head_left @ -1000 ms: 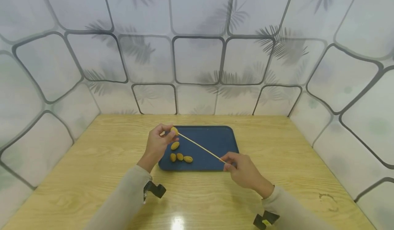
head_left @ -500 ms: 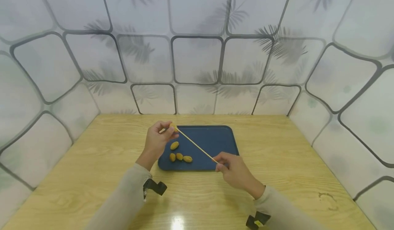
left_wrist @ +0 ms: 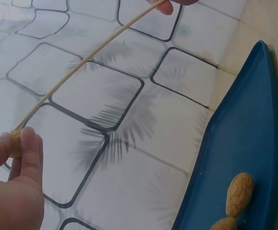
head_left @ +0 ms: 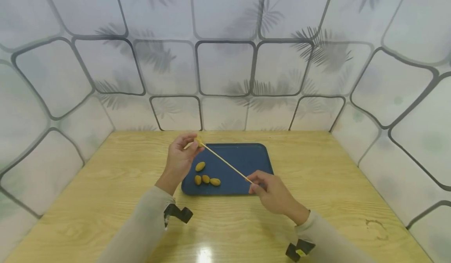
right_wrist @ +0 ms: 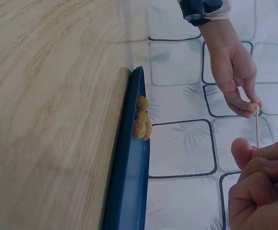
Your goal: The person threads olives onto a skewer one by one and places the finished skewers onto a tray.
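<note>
A wrinkled, yellow-brown oval fruit (head_left: 199, 141) is pinched between the thumb and fingers of my left hand (head_left: 178, 159), raised over the tray's far left corner. My right hand (head_left: 276, 194) grips a thin wooden skewer (head_left: 227, 163) near its near end, above the tray's right front corner. The skewer slants across to the left hand, and its far end meets the fruit. In the left wrist view the skewer (left_wrist: 84, 62) touches the held fruit (left_wrist: 16, 143); how deep its tip sits is hidden.
A blue rectangular tray (head_left: 239, 157) lies on the wooden table (head_left: 218, 220). Several similar fruits (head_left: 206, 179) lie at its left side, one (head_left: 200, 166) apart behind the others. A patterned wall covering (head_left: 225, 67) encloses the table at the back and sides.
My left hand has risen slightly with the fruit. The right hand has shifted left with the skewer, then a little back to the right and up. The fruits on the tray stay put.
</note>
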